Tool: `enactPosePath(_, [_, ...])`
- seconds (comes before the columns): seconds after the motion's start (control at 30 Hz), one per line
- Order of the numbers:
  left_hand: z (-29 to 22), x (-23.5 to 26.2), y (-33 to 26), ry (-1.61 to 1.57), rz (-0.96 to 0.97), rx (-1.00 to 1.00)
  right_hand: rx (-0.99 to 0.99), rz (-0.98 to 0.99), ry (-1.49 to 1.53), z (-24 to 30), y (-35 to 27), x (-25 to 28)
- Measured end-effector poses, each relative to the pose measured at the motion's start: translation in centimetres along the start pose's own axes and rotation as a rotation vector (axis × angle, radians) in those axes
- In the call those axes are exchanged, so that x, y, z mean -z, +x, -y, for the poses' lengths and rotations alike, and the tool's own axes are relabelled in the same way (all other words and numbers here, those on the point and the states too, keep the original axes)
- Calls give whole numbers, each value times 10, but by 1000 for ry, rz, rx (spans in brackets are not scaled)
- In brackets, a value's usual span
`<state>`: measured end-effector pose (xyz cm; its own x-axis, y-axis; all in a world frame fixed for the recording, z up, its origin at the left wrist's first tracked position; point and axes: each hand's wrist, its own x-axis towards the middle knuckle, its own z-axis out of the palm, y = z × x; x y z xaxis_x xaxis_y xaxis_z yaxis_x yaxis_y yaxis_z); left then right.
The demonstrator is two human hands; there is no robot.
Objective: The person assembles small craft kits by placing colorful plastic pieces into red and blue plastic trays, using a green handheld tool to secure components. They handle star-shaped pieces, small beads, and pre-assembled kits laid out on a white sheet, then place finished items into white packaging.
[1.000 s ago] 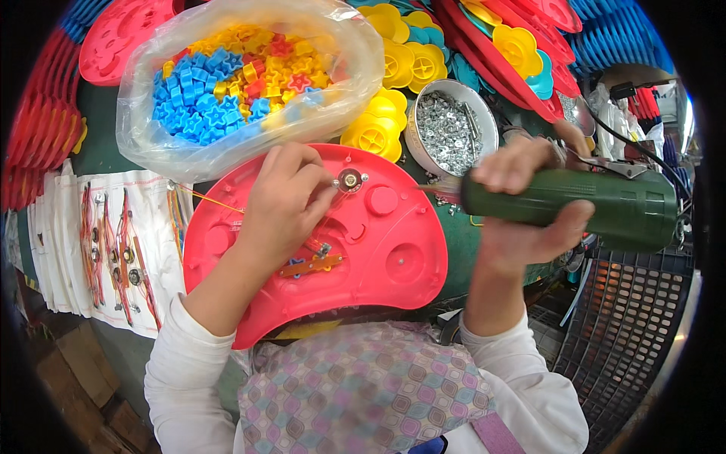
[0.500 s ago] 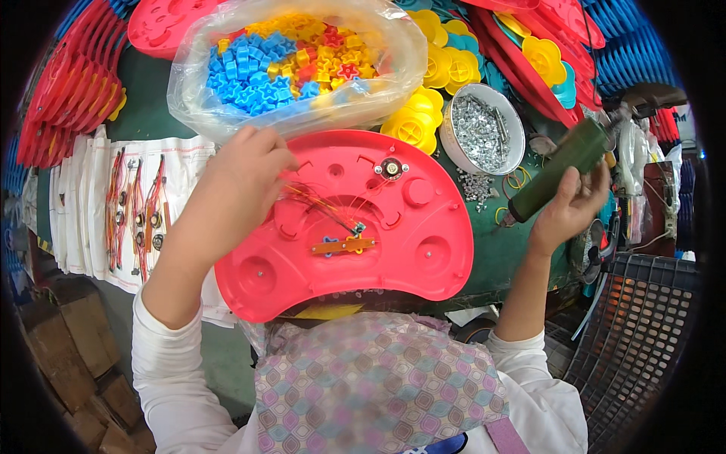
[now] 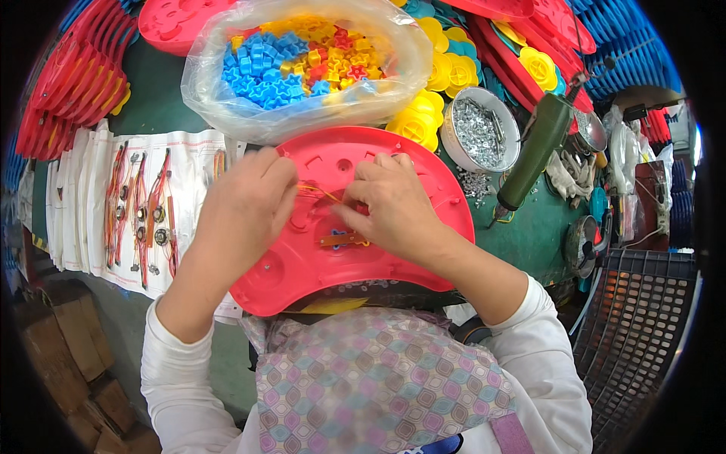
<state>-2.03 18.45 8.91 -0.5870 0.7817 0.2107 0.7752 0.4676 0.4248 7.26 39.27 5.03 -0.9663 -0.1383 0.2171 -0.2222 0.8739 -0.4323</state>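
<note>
A red curved plastic panel (image 3: 429, 268) lies in front of me with its molded inner side up. Thin yellow and red wires (image 3: 321, 191) stretch between my two hands above it. My left hand (image 3: 253, 200) is closed, with the wires at its fingertips over the panel's left part. My right hand (image 3: 397, 204) pinches the wires near the panel's middle and hides the speaker area behind it. Just below the right fingers, a narrow brown circuit strip (image 3: 342, 240) sits across blue and yellow star pieces in the panel.
A green electric screwdriver (image 3: 538, 151) hangs at the right, by a white bowl of screws (image 3: 478, 132). Behind the panel is a plastic bag (image 3: 204, 102) of star pieces. Wired speaker sets (image 3: 140, 216) lie on white bags at left. A black crate (image 3: 639, 318) stands right.
My right hand has let go of the screwdriver and come left over the panel to the wires. The screwdriver now hangs free. My left hand has moved slightly down, and the panel has shifted slightly.
</note>
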Motion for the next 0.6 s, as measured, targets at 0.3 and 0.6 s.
enactPosePath(0.3, [-16,-30,-8,-1251,302,808,198,-56,198,-10,5,8])
enactPosePath(0.6, [-8,-41,-20,-1391,312,676,692,-145,-44,-27,44,7])
